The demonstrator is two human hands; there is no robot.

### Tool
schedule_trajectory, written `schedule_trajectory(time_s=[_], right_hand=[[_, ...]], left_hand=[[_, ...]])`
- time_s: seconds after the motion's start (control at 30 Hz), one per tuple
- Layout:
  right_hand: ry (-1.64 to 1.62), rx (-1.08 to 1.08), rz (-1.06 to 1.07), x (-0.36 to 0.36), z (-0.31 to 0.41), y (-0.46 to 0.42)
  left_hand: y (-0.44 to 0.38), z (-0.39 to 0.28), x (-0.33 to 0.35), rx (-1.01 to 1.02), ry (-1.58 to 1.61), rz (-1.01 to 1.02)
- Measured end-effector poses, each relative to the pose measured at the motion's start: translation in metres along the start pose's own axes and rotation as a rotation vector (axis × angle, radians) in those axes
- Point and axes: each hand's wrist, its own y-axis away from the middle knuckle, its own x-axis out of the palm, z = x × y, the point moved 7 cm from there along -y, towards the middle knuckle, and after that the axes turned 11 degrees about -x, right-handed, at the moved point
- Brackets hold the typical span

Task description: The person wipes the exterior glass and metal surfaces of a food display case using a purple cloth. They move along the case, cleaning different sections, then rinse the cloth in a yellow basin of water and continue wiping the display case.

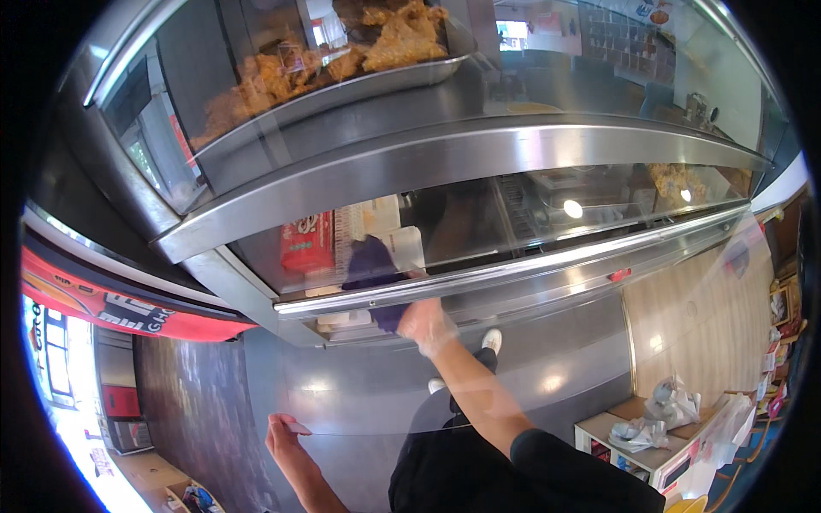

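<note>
My left hand (287,431) pinches the lower left corner of a clear panel (359,391), which slants out from the front of a steel-framed display cabinet (442,151). My right hand (424,324) reaches under the steel-edged glass and grips a dark purple cloth (372,263). Part of the cloth shows through the glass and part below the steel rail (513,256). Something clear wraps the right wrist; whether it is a glove I cannot tell. Beside the cloth in the lower compartment lie a red printed packet (309,242) and pale paper packaging (405,247).
On the upper shelf a metal tray (359,96) holds fried food (404,38). More fried food (677,183) sits at the lower right. Plastic bags (670,404) rest on a white cabinet (616,429) at right. A red printed banner (154,308) borders the left.
</note>
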Motion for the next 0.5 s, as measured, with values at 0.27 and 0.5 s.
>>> schedule_trajectory(time_s=[0.27,0.5], right_hand=[[-0.04,-0.047,0.224,0.004,0.045,-0.002],[-0.035,-0.078,0.163,0.012,0.074,0.006]], left_hand=[[-0.007,0.015,-0.002,-0.025,-0.026,-0.029],[-0.009,0.017,-0.002,-0.048,-0.068,-0.045]])
